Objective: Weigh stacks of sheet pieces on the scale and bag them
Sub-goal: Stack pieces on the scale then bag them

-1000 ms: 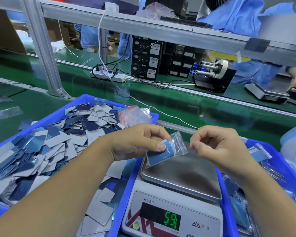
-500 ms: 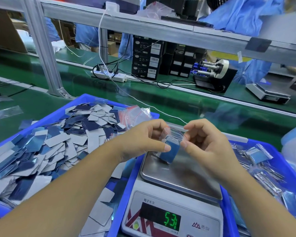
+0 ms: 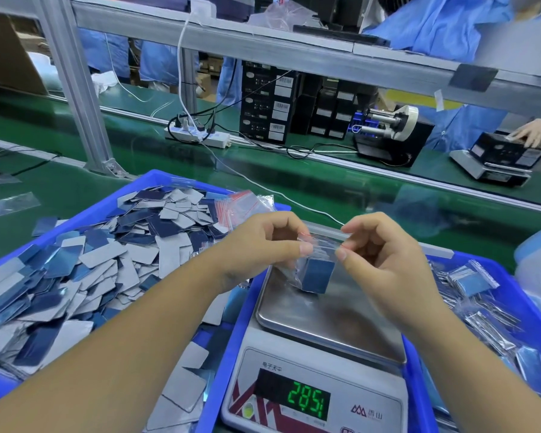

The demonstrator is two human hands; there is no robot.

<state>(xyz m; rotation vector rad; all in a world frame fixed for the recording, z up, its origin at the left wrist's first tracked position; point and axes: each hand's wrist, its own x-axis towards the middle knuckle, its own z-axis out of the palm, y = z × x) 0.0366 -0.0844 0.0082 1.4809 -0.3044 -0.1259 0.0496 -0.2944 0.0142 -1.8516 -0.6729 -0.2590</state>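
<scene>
1. A clear zip bag (image 3: 314,264) holding a stack of blue sheet pieces (image 3: 318,275) hung mouth-up over the steel pan of a digital scale (image 3: 325,326). Its long axis ran roughly vertical, tilted a little, and its lower corner was at or just above the pan; I cannot tell whether it touched.
2. The scale's green display (image 3: 308,401) read 285, with a further mark too blurred to read. Small characters sat above the display and a logo with more characters to its right, both too small to read surely.
3. The left hand (image 3: 263,248) pinched the bag's top left edge between thumb and curled fingers. The right hand (image 3: 384,260) pinched the top right edge the same way, so the stack hung below and between the two sets of fingertips.
4. A blue bin (image 3: 156,178) of loose blue and grey sheet pieces (image 3: 113,260) lay to the left, with empty red-striped zip bags (image 3: 244,207) at its far corner. Filled bags (image 3: 475,285) lay in the blue bin on the right.
</scene>
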